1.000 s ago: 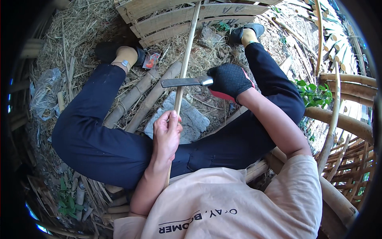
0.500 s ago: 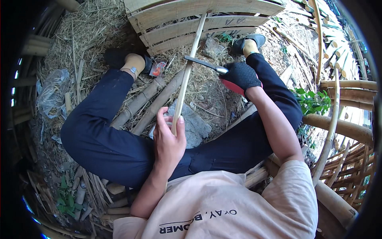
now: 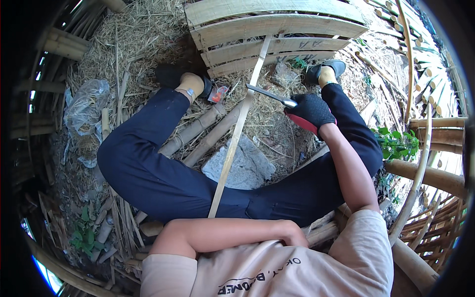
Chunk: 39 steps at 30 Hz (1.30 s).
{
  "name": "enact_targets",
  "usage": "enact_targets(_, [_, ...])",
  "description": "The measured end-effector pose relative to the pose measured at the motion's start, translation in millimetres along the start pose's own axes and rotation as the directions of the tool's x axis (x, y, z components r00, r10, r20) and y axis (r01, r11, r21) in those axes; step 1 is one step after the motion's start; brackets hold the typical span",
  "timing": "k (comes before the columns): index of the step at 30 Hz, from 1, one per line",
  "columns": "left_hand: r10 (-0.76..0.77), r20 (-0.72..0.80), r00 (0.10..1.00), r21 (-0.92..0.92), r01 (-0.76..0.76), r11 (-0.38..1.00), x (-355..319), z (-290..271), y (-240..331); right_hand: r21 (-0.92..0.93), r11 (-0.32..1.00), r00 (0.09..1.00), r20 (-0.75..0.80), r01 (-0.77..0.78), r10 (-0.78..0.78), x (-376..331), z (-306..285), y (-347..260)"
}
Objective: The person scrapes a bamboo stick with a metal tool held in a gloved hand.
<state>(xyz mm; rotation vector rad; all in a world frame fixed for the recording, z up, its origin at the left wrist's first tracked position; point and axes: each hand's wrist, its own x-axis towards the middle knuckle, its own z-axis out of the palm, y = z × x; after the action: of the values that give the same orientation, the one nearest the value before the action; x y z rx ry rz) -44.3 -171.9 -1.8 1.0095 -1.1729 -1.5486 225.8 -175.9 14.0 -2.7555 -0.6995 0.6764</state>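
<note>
My right hand [image 3: 310, 115], in a black and red work glove, is closed around the handle of a knife [image 3: 269, 95]. The blade points left, and its tip overlaps a long pale bamboo strip [image 3: 234, 141]; contact is unclear. Slanting across the view, the strip has its far end against a slatted wooden crate [image 3: 277, 27] and its near end over my dark trousers. My left forearm lies across my waist. My left hand [image 3: 296, 235] is bent down beside the shirt, its fingers hidden, apart from the strip.
Between my legs lies a grey stone [image 3: 247, 166], with bamboo poles [image 3: 198, 136] beside it. Straw covers the ground. A crumpled clear plastic bag [image 3: 86, 109] is at the left. Bamboo rails [image 3: 425, 177] and a green plant [image 3: 397, 143] stand at the right.
My left hand has let go of the strip's near end and drawn back across my waist to the right. The whole view has shifted slightly; the knife stays beside the strip.
</note>
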Motion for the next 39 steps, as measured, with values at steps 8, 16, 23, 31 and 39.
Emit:
enact_targets(8, [0.000,-0.387,0.922,-0.017,-0.007,1.000,-101,33,25,0.087,0.995,0.999,-0.008,0.043,-0.042,-16,-10,-13])
enact_targets(16, [-0.022,-0.989,-0.144,-0.032,0.061,0.998,-220,29,75,0.165,0.974,0.966,-0.231,0.152,-0.111,-51,-30,-28])
enact_targets(23, [-0.473,-0.782,-0.407,-0.412,-0.233,0.881,-234,11,-7,0.179,0.965,0.962,-0.228,0.192,-0.150,-68,-35,-59])
enact_targets(31, [-0.603,-0.780,0.168,-0.541,-0.666,0.514,-239,8,-28,0.186,0.950,0.953,-0.220,0.250,-0.208,-61,-23,-60])
enact_targets(39, [-0.611,-0.784,-0.109,-0.441,-0.595,0.672,-231,9,-12,0.259,0.943,0.960,-0.236,0.211,-0.150,-66,-20,-40])
